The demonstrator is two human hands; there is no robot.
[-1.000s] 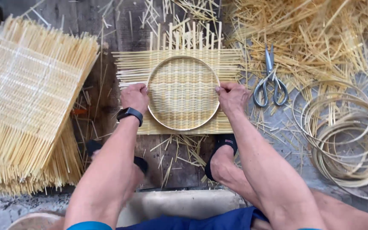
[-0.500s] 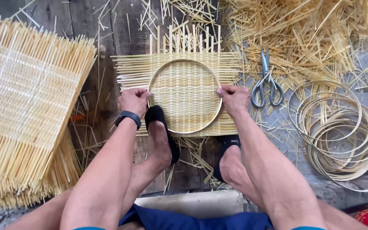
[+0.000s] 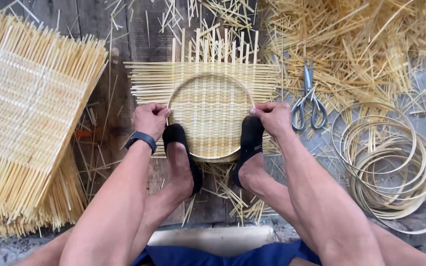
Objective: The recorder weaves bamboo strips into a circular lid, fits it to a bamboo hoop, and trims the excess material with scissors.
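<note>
Hands on a round hoop [image 3: 211, 81] pressed into a woven bamboo mat [image 3: 203, 83] on the plank floor, left hand [image 3: 150, 119] and right hand [image 3: 272, 117] both pinching its rim, 2 black-slippered feet [image 3: 181, 152] bracing its near edge, scissors [image 3: 309, 98] beside the right hand.

The woven mat stack [image 3: 25, 128] is cut off at the left edge, the coiled bamboo hoops [image 3: 390, 167] at the right, and the round tray's [image 3: 210, 116] lower rim is hidden by two feet.
</note>
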